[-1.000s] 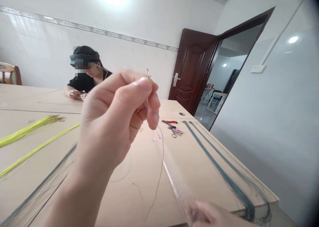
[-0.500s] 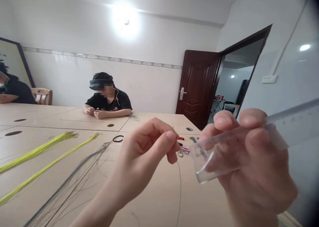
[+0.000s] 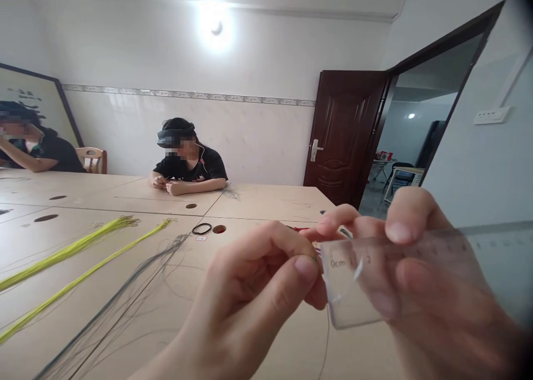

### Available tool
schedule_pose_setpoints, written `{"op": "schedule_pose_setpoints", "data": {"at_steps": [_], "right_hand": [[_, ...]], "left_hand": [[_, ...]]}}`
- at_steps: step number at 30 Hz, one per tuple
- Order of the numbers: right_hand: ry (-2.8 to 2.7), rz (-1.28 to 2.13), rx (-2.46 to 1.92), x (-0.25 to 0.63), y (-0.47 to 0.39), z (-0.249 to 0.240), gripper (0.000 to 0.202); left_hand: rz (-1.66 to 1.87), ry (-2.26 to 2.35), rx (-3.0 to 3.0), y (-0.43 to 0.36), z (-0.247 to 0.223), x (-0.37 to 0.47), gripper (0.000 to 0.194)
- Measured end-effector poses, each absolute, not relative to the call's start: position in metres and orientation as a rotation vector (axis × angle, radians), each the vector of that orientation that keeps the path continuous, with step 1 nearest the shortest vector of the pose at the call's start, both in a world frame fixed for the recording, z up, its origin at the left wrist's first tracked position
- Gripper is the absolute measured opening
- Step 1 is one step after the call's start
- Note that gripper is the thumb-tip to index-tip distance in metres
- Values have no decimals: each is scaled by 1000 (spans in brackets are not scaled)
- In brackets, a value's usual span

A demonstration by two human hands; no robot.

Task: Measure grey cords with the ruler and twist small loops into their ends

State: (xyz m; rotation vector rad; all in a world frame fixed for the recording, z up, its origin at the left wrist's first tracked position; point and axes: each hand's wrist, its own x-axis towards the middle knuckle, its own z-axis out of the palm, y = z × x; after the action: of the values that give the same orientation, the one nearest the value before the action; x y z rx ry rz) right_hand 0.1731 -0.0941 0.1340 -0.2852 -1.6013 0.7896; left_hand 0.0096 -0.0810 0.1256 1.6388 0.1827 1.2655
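My left hand [image 3: 266, 291] is closed in a pinch between thumb and forefinger on a thin grey cord [image 3: 326, 341], which hangs down below the fingers. To its right, my right hand [image 3: 433, 280] grips a clear plastic ruler [image 3: 353, 308] with the thumb and fingers. The ruler's 0 cm end lies right beside my left fingertips, and its marks run off to the right. Whatever part of the cord is between my left fingertips is too small to make out.
Yellow cord bundles [image 3: 83, 246] and a grey bundle [image 3: 125, 285] lie on the table's left. A black ring [image 3: 202, 229] sits near a table hole. Tools behind my hands are mostly hidden. Two people sit across the table [image 3: 258, 202].
The ruler has levelled out and moved beside my left fingertips. Both hands are nearer each other, and they now cover most of the tools. The view has shifted slightly.
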Motion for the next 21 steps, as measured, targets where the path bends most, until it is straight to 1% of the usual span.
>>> {"op": "schedule_pose_setpoints", "data": {"at_steps": [10,17,21], "right_hand": [[-1541,1018,-233,168,-101,130,13],[-1729,902,-216,173,-96,130,9],[-1615,967,-266,168,-100,132,11]], "left_hand": [[1261,205,1662,-81,122,4,15],[1260,166,1681,-83,125,3,15],[1284,170,1738,-81,126,3,14]]}}
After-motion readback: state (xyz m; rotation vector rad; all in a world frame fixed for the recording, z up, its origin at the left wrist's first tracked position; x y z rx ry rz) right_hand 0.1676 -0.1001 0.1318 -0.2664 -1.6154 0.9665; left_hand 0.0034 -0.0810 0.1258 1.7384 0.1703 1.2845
